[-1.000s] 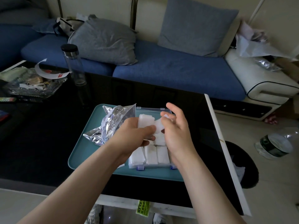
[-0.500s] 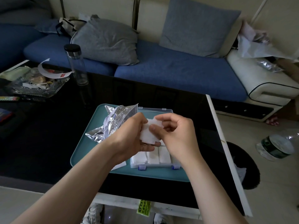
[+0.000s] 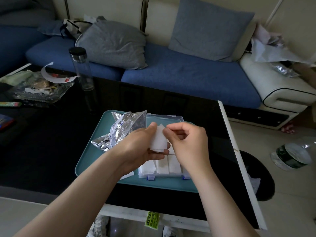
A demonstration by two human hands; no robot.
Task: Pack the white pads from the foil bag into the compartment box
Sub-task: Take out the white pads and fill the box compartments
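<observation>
The black counter (image 3: 51, 142) carries a teal tray (image 3: 89, 159). On the tray the clear compartment box (image 3: 164, 118) lies open on the right, with the crumpled foil bag (image 3: 123, 130) just beside it on the left. Above the box the left hand (image 3: 136, 151) has its fingers wrapped round a small stack of white pads (image 3: 158, 141), held upright, while the right hand (image 3: 188, 146), fingers curled, pinches the stack's top edge between thumb and forefinger; packed pads (image 3: 162, 165) lie flat side by side in the box's near compartments.

Two hands (image 3: 136, 149) (image 3: 188, 144), one foil bag (image 3: 123, 130), one compartment box (image 3: 165, 175), one teal tray (image 3: 89, 165), one pad stack (image 3: 159, 141)
</observation>
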